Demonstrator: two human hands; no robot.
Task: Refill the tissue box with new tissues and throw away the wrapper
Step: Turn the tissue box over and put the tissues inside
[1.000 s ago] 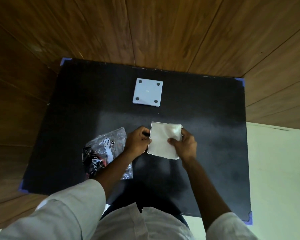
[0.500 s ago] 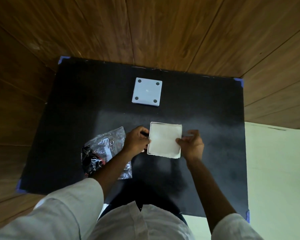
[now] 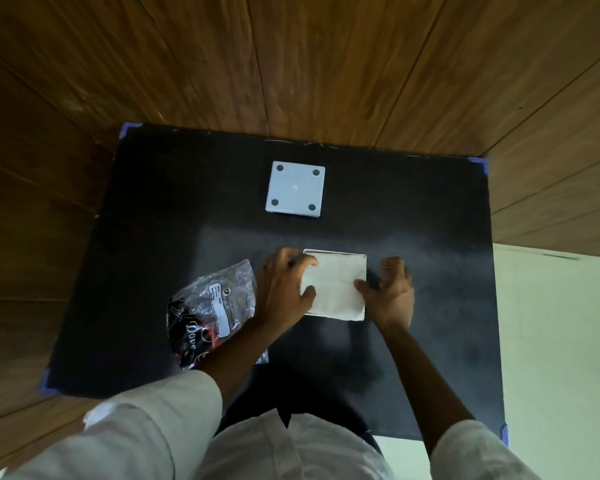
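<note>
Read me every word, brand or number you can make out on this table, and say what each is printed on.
"Dove": white script on the dark part of the plastic wrapper.
White label on the wrapper: a round logo and several lines of print, too small and blurred to read.
Tissues and the square white base with four dark dots: no text visible.

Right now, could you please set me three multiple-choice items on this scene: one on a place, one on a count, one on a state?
1. Where does the wrapper lie relative to the tissues?
A. left
B. right
C. beyond

2. How many dark dots are on the lid?
A. two
B. four
C. six

3. What are the hands doing?
A. both resting idle
B. both at the tissues
C. one lifting the lid

A: it lies beside the left hand.
B: one per corner.
B: left hand and right hand flank the stack.
</note>
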